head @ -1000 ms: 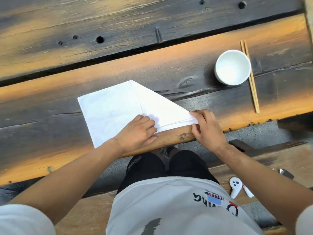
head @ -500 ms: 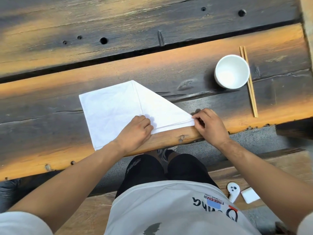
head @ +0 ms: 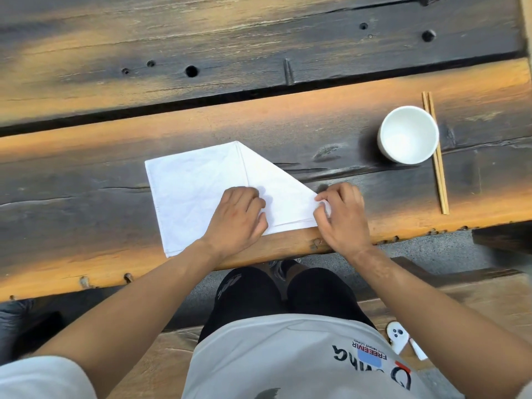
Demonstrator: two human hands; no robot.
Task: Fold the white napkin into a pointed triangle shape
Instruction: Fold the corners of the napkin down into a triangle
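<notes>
While left hand presses napkin, right hand pinches its corner.

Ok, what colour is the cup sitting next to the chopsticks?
Plain white, inside and out: the cup beside the chopsticks, seen in the head view.

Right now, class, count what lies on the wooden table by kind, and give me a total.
White napkin: 1, partly folded, under both hands
White cup: 1
Wooden chopsticks: 2, lying together beside the cup
Total: 4 things on the table
</notes>
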